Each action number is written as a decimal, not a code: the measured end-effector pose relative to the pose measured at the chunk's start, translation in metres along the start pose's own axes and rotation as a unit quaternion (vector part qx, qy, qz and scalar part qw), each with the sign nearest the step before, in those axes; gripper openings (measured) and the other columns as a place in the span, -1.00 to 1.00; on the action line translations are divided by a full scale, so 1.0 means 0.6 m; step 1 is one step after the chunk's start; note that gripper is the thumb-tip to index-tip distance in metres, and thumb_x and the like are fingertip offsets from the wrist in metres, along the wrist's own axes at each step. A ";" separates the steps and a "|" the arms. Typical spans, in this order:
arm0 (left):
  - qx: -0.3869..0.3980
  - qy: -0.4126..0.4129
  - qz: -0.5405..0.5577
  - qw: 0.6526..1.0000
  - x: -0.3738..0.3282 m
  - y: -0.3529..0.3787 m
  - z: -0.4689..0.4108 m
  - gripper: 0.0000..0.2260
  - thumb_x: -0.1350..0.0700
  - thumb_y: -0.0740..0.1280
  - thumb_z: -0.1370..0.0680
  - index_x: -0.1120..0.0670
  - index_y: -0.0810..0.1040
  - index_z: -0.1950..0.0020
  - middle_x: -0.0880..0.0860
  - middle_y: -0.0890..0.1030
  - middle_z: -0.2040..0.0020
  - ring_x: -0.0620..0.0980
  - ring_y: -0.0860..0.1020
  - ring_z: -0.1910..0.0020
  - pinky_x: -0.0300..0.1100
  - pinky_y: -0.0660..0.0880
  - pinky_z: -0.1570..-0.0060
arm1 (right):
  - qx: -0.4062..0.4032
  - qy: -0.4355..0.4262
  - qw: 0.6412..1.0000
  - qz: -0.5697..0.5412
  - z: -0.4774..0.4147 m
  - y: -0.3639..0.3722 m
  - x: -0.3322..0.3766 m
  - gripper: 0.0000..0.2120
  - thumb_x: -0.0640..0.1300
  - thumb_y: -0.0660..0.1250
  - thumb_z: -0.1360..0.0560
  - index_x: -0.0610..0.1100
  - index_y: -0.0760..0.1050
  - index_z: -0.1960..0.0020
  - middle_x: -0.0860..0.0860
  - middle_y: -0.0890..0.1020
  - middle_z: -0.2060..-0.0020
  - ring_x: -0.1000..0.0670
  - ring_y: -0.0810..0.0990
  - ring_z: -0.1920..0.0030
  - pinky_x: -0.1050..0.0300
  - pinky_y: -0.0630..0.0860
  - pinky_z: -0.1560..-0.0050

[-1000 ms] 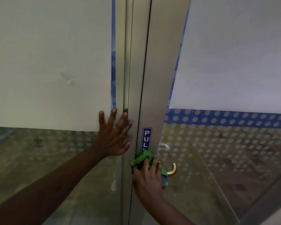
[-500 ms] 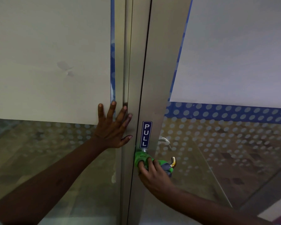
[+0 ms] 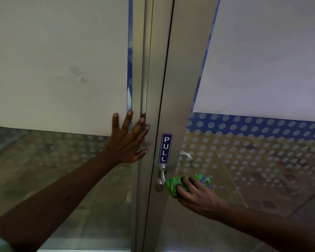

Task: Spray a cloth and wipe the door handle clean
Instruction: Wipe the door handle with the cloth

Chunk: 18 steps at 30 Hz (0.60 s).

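Note:
A metal lever door handle (image 3: 161, 176) sticks out of the grey aluminium door frame (image 3: 176, 99), just under a blue PULL sign (image 3: 165, 148). My right hand (image 3: 196, 194) grips a bunched green cloth (image 3: 176, 184) wrapped over the outer part of the lever, hiding it. The lever's base and neck by the frame show bare. My left hand (image 3: 129, 140) lies flat with fingers spread on the fixed glass panel and frame to the left, holding nothing. No spray bottle is in view.
The glass door (image 3: 244, 160) carries a white frosted sheet, a blue band and dot pattern. A second handle (image 3: 186, 156) shows through the glass on the far side. The left panel (image 3: 58, 60) has a similar white sheet.
My right hand has slid the cloth rightward along the lever, away from the frame, uncovering the handle's base and covering its gold tip. My left hand has stayed flat on the panel.

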<state>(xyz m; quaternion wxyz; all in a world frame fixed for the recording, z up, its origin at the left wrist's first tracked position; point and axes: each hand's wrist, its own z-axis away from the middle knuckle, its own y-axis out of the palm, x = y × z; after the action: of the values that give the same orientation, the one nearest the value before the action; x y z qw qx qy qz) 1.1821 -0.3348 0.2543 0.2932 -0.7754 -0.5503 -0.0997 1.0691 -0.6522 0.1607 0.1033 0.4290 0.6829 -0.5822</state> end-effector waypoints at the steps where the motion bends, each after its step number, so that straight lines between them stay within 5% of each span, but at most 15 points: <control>1: 0.002 0.000 -0.001 1.000 0.000 0.000 0.000 -0.20 -0.33 0.10 -0.51 0.10 -0.02 -0.59 0.12 -0.13 -0.62 0.36 -0.11 -0.55 0.46 -0.18 -0.39 | 0.004 -0.009 1.000 -0.002 0.008 0.002 -0.007 -0.89 -0.19 0.23 -0.57 -0.06 0.50 -0.03 -0.11 0.54 -0.07 -0.24 0.59 -0.05 -0.11 0.55 0.01; 18: -0.008 0.006 0.005 1.000 0.003 0.008 0.001 -0.20 -0.31 0.10 -0.51 0.13 -0.03 -0.59 0.14 -0.11 -0.62 0.37 -0.08 -0.55 0.48 -0.14 -0.39 | 0.102 -0.053 0.993 -0.017 0.055 -0.014 -0.080 -0.73 -0.15 0.25 -0.54 -0.06 0.44 -0.23 -0.09 0.49 -0.14 -0.19 0.56 -0.08 -0.01 0.58 0.00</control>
<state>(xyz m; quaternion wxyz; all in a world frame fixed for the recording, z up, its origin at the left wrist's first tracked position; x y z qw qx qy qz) 1.1868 -0.3342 0.2531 0.2908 -0.7798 -0.5440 -0.1068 1.0809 -0.7032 0.1874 0.0849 0.3946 0.6204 -0.6725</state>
